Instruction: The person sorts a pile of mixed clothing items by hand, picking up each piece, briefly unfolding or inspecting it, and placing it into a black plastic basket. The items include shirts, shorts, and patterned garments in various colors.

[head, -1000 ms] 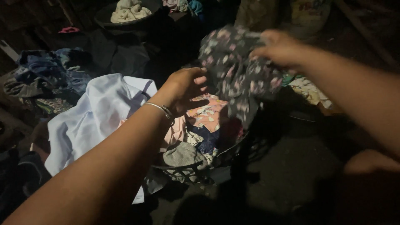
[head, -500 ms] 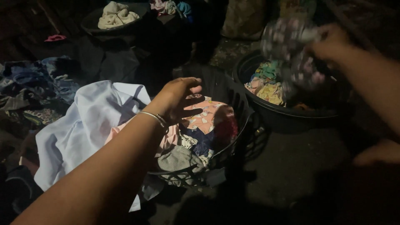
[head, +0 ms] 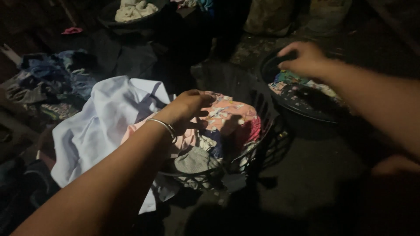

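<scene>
While the light stays dim, we see the left hand (head: 188, 107) hovering at mid-frame over the pink cloth (head: 227, 114), fingers loosely curled and released, gripping nothing, a thin metal bangle (head: 165, 128) round the wrist. The pink cloth lies on top of the heap in the slatted black basket (head: 262, 131) at centre, soft and crumpled, printed with small pale patches. Below it we make out a grey knit piece (head: 194, 161) and a strip of red. Over the basket's left rim hangs a white shirt (head: 100, 122), smooth, broad and creased. At upper right, the right hand (head: 304, 59) is over the round black tub (head: 302, 118), fingers bent downward; whether they pinch anything we cannot tell. In that tub lie mixed clothes (head: 288, 81), teal and pale. A rumpled blue-grey pile (head: 52, 78) sits at the left, and a bowl of cream cloth (head: 133, 8) at the top.
</scene>
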